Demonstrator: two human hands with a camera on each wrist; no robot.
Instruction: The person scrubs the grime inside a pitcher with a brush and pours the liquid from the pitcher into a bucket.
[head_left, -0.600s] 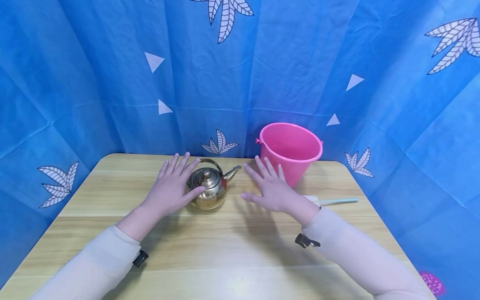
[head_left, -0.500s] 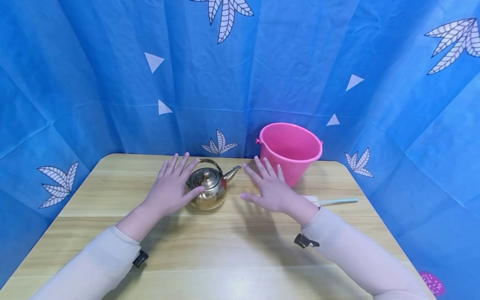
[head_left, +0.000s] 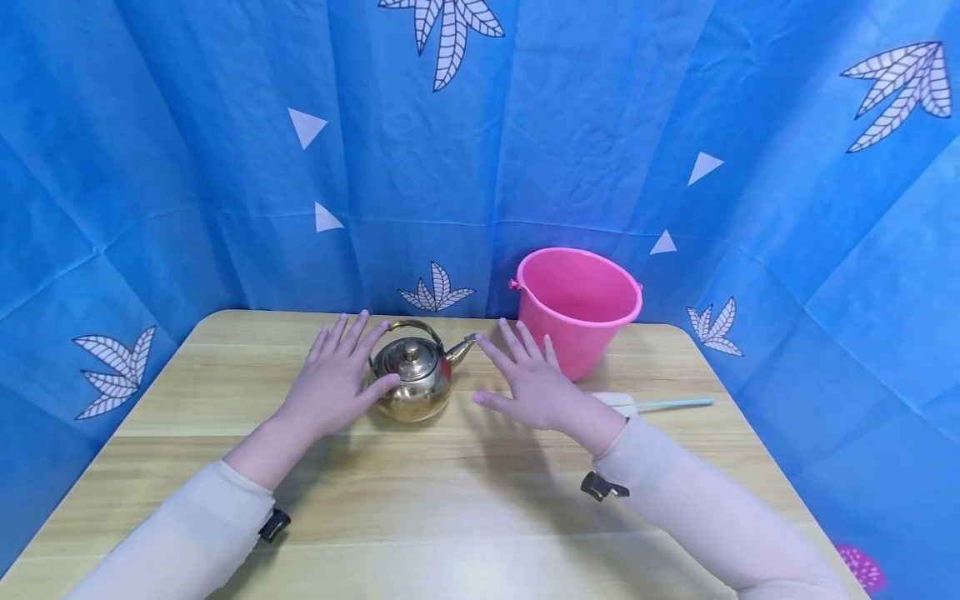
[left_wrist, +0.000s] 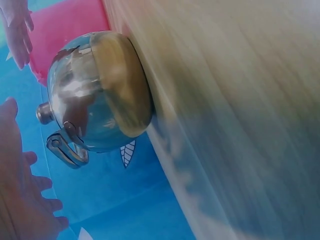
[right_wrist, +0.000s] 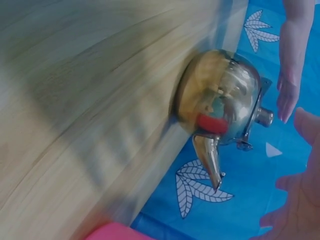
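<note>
Fingers (head_left: 355, 332) spread, left hand (head_left: 330, 386) and right hand (head_left: 536, 388) flank the golden kettle (head_left: 416, 383).

Left hand (head_left: 328, 382), right hand (head_left: 531, 385): palms down, fingers (head_left: 371, 339) spread, thumbs (head_left: 380, 388) inward, forearms (head_left: 180, 533) stretched forward

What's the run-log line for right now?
left hand: hovers, empty; right hand: hovers, empty; teapot: upright on table, lid on; bucket: upright

Pale sleeves (head_left: 176, 533) carry a small black fitting (head_left: 274, 526) at each cuff (head_left: 242, 490).
</note>
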